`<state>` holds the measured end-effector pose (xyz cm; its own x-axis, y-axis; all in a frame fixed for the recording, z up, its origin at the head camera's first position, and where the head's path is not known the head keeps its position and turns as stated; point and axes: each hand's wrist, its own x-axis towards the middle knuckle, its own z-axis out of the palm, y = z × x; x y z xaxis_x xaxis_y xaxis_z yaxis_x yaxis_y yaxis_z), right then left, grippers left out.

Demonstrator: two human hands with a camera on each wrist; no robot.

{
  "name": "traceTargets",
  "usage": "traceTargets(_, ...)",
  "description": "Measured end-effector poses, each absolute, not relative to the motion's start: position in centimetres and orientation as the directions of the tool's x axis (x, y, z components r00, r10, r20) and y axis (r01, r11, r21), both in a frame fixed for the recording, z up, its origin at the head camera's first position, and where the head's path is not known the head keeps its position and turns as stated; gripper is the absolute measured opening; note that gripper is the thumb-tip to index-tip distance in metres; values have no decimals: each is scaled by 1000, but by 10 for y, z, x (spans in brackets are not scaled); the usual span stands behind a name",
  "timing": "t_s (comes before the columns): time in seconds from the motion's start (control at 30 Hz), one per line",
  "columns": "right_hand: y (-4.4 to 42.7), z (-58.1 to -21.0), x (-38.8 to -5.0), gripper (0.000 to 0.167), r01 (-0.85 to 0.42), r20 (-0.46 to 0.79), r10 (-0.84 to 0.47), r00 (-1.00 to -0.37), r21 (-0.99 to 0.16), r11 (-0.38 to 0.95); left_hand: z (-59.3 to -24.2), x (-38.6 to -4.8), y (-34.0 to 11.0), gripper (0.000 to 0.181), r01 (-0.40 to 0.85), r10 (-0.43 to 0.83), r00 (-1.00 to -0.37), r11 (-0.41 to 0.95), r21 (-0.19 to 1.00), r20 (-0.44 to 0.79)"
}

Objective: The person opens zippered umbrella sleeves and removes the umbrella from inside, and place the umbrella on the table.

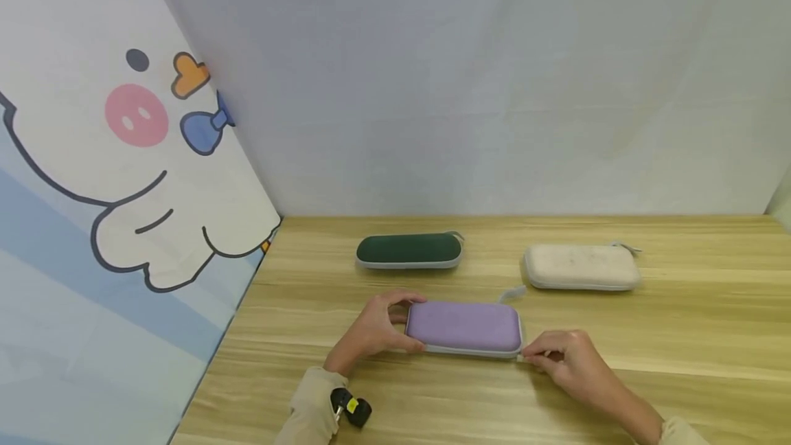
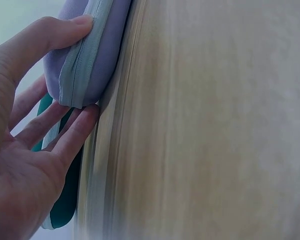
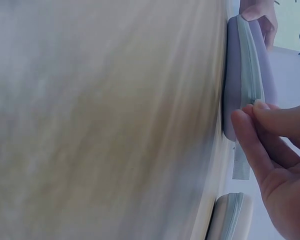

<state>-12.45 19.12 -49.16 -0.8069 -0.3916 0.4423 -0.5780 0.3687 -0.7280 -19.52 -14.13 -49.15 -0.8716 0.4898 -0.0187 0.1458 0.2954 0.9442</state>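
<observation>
A purple zippered hard case point(image 1: 463, 326) lies flat on the wooden table, long side toward me. My left hand point(image 1: 378, 327) grips its left end, thumb on the near edge and fingers around the far side. In the left wrist view the thumb presses against the pale zipper band point(image 2: 85, 55), whose teeth look joined there. My right hand point(image 1: 576, 366) pinches the small zipper pull point(image 1: 521, 358) at the near right corner between thumb and fingers. The pull is mostly hidden by the fingertips. A grey fabric loop point(image 1: 512, 294) sticks out behind the case's far right corner.
A dark green case point(image 1: 409, 250) lies behind the purple one, to the left. Farther right sits a cream case point(image 1: 583, 266). The wooden table point(image 1: 698, 307) meets a pale cloth wall point(image 1: 494, 88) at the back, and a cartoon-printed panel point(image 1: 80, 239) stands along the left side.
</observation>
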Motion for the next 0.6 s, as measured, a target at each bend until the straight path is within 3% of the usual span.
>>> traceTargets(0.6,178,-497,-118,24,-635,524,-367,-769,-694,340,-494,-197,-141,68,167,501,-865,290,942,-1)
